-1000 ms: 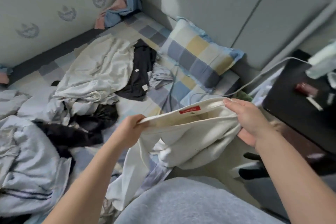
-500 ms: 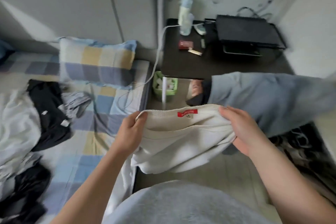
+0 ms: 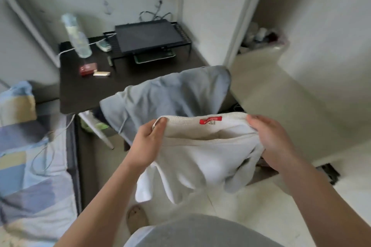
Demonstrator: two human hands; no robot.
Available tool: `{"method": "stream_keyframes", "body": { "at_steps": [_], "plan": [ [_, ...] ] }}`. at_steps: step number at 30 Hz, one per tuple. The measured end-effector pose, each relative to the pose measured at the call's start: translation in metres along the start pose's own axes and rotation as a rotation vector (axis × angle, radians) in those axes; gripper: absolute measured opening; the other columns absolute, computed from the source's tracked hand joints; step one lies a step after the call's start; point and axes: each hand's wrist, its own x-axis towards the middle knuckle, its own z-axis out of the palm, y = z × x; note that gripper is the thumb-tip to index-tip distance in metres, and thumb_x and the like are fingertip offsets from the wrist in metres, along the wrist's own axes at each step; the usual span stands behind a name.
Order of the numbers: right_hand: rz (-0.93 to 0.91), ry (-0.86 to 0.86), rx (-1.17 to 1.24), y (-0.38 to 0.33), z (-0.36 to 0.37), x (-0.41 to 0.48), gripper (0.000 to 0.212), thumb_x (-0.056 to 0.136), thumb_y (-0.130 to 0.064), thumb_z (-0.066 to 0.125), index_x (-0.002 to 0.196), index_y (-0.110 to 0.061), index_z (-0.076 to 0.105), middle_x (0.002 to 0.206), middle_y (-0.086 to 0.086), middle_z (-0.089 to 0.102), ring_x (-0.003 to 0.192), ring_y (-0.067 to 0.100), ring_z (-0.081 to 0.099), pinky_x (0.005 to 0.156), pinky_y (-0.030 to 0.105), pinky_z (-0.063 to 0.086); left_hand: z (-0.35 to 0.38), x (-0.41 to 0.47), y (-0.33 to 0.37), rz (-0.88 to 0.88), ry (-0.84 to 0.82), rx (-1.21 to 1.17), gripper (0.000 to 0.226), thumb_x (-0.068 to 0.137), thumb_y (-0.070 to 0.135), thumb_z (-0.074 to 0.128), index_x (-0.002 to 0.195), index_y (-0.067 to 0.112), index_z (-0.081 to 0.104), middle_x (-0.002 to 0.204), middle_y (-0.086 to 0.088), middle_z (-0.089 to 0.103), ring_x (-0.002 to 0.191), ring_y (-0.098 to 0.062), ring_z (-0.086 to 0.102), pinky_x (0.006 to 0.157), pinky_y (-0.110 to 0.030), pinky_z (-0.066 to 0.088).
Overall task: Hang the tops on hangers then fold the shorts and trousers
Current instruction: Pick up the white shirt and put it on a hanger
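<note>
Head view: a cream-white knitted top (image 3: 200,158) with a ribbed neckline hangs in the air at the middle of the frame, above the pale floor (image 3: 281,110). It is stretched between both hands by its collar. The left hand (image 3: 148,142), at 9 o'clock of the top, pinches the left end of the collar between thumb and curled fingers. The right hand (image 3: 275,144), at 3 o'clock, has its fingers curled round the right end of the collar and a bunch of fabric. A small red label (image 3: 210,120) sits inside the back of the neck, at 12 o'clock of the top, and the body of the top droops loose toward 6 o'clock.

Just behind the top, at 12 o'clock, a grey-blue soft garment (image 3: 170,94) is draped over something I cannot make out. At 11 o'clock stands a dark brown flat-topped table (image 3: 90,90). On it are a blurred clear plastic bottle (image 3: 77,36), a small red box (image 3: 88,68) and a black flat device (image 3: 148,35) on a black wire stand. At 8 o'clock lies a blue-and-yellow checked bed sheet (image 3: 30,186) with a matching checked pillow (image 3: 16,102) at 9 o'clock. A bare foot (image 3: 136,218) shows at 6 o'clock, under the top.
</note>
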Motion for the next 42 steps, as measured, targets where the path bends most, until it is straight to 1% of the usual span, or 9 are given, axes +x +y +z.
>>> {"method": "stream_keyframes", "body": {
  "at_steps": [6, 10, 16, 21, 27, 32, 37, 40, 42],
  "plan": [
    [-0.042, 0.256, 0.065, -0.050, -0.079, 0.019, 0.036, 0.095, -0.026, 0.062, 0.063, -0.038, 0.074, 0.060, -0.010, 0.069, 0.052, 0.004, 0.065, 0.054, 0.023, 0.051, 0.086, 0.083, 0.072, 0.163, -0.201, -0.025, 0.042, 0.103, 0.042, 0.043, 0.090, 0.008, 0.066, 0.078, 0.005, 0.061, 0.075, -0.005, 0.056, 0.071, -0.023, 0.048],
    [-0.104, 0.378, 0.101, -0.091, -0.116, 0.031, 0.027, 0.096, -0.027, 0.061, 0.071, -0.022, 0.072, 0.069, 0.000, 0.067, 0.058, 0.011, 0.063, 0.048, 0.020, 0.048, 0.135, 0.137, 0.125, 0.279, -0.349, -0.044, 0.041, 0.101, 0.043, 0.043, 0.080, 0.012, 0.061, 0.075, 0.005, 0.052, 0.073, -0.008, 0.049, 0.071, -0.029, 0.042],
    [-0.295, 0.583, 0.081, -0.158, -0.154, 0.058, 0.033, 0.097, -0.021, 0.058, 0.096, 0.012, 0.052, 0.082, 0.011, 0.051, 0.074, 0.023, 0.046, 0.070, 0.034, 0.035, 0.201, 0.216, 0.214, 0.423, -0.505, -0.089, 0.037, 0.105, 0.039, 0.046, 0.082, 0.026, 0.071, 0.075, 0.010, 0.069, 0.072, -0.002, 0.061, 0.066, -0.019, 0.048],
    [-0.451, 0.749, 0.045, -0.231, -0.185, 0.079, 0.033, 0.096, -0.019, 0.058, 0.086, 0.011, 0.048, 0.078, 0.009, 0.044, 0.073, 0.025, 0.038, 0.070, 0.038, 0.029, 0.241, 0.268, 0.305, 0.603, -0.637, -0.167, 0.047, 0.105, 0.037, 0.045, 0.088, -0.005, 0.057, 0.074, -0.006, 0.054, 0.068, -0.014, 0.051, 0.068, -0.030, 0.042],
    [-0.599, 0.901, -0.055, -0.329, -0.220, 0.093, 0.029, 0.099, -0.020, 0.058, 0.077, -0.001, 0.054, 0.072, 0.009, 0.041, 0.068, 0.023, 0.036, 0.064, 0.035, 0.028, 0.277, 0.312, 0.426, 0.759, -0.698, -0.234, 0.040, 0.105, 0.034, 0.046, 0.073, 0.010, 0.048, 0.066, -0.007, 0.043, 0.061, -0.017, 0.041, 0.062, -0.032, 0.033],
    [-0.584, 1.047, -0.316, -0.415, -0.257, 0.097, 0.033, 0.099, -0.020, 0.057, 0.067, -0.015, 0.051, 0.050, -0.005, 0.042, 0.043, 0.010, 0.037, 0.041, 0.020, 0.029, 0.305, 0.337, 0.523, 0.857, -0.664, -0.262, 0.035, 0.104, 0.036, 0.047, 0.078, 0.012, 0.050, 0.070, -0.008, 0.043, 0.064, -0.018, 0.041, 0.063, -0.033, 0.033],
    [-0.481, 1.163, -0.706, -0.492, -0.294, 0.090, 0.037, 0.101, -0.020, 0.055, 0.065, -0.010, 0.053, 0.061, 0.003, 0.052, 0.057, 0.017, 0.049, 0.053, 0.026, 0.037, 0.332, 0.350, 0.616, 0.816, -0.646, -0.336, 0.031, 0.102, 0.035, 0.047, 0.086, 0.011, 0.057, 0.079, -0.012, 0.053, 0.071, -0.020, 0.053, 0.064, -0.030, 0.045],
    [-0.358, 1.284, -1.068, -0.530, -0.311, 0.087, 0.026, 0.100, -0.023, 0.052, 0.091, -0.004, 0.067, 0.090, 0.012, 0.068, 0.083, 0.031, 0.062, 0.071, 0.033, 0.049, 0.346, 0.352, 0.661, 0.780, -0.602, -0.371, 0.036, 0.102, 0.039, 0.047, 0.083, 0.010, 0.057, 0.087, -0.012, 0.060, 0.081, -0.028, 0.061, 0.080, -0.040, 0.054],
    [-0.335, 1.461, -1.305, -0.550, -0.321, 0.085, 0.021, 0.098, -0.022, 0.049, 0.102, -0.010, 0.065, 0.103, 0.013, 0.066, 0.092, 0.034, 0.060, 0.072, 0.034, 0.045, 0.356, 0.351, 0.686, 0.784, -0.594, -0.400, 0.036, 0.103, 0.040, 0.047, 0.087, 0.010, 0.058, 0.091, -0.013, 0.061, 0.081, -0.028, 0.062, 0.080, -0.038, 0.053]
  ]
}}
